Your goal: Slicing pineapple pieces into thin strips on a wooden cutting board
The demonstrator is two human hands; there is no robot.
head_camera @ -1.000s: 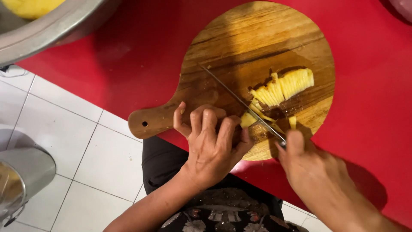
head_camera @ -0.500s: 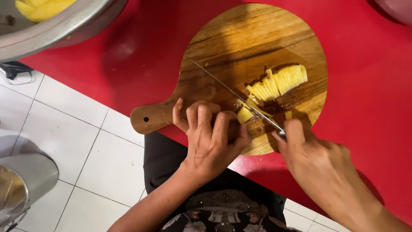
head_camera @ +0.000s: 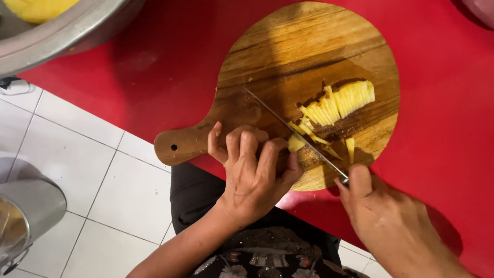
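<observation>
On the round wooden board (head_camera: 288,46), a knife (head_camera: 293,128) is gripped by the right hand (head_camera: 383,216), the uncut yellow end (head_camera: 295,144) is pinned by the left hand (head_camera: 252,172), with most slices (head_camera: 345,100) already fanned out at right.

Round cutting board (head_camera: 288,56) of wood, grain plain, darker and damp-looking around the yellow slices (head_camera: 339,103), moist and pale. Knife blade (head_camera: 288,126) of thin metal, dull grey. Counter (head_camera: 442,154) smooth, red, with a soft sheen. Big bowl (head_camera: 67,31) at the counter's far left corner of brushed metal, faintly shiny. Floor (head_camera: 77,170) of white glazed tiles, grey joints.
</observation>
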